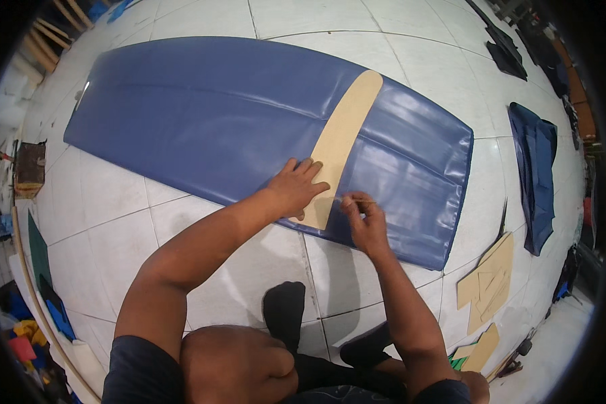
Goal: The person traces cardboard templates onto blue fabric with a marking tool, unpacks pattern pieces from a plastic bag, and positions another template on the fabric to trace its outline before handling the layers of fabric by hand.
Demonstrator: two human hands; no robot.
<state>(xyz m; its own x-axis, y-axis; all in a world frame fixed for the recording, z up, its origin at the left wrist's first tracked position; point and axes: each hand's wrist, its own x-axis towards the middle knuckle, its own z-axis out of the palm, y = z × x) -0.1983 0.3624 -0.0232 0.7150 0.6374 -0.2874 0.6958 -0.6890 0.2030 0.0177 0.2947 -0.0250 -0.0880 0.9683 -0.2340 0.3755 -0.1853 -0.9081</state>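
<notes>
Presses the left grip [296, 190] onto the lower part of a tan strip [347, 135], with fingers spread wide. Pinches a thin, pale stick [365, 200] in the right grip [368, 229], drawn narrow with thumb and fingertips together, at 4 o'clock from the left grip and just beside the strip's long edge — too small to tell whether touching it. Has the strip lying flat across a blue sheet [215, 114], with its rounded end toward 1 o'clock and its square end toward 7, near the sheet's lower edge. Has the sheet laid over a white tiled floor [215, 289], stretching from 10 to 4 o'clock, creased lengthwise and glossy toward 4. Reaches in with bare forearms from 7 and 5 o'clock, with a bent knee [236, 360] and dark-covered feet [284, 316] around 6. Shows more toward the rim — dark pieces [505, 59] at 2, a folded dark-blue bundle [535, 175] at 3, tan cards [488, 279] at 4, colourful scraps [27, 343] at 8, a brown box [30, 170] at 9.
</notes>
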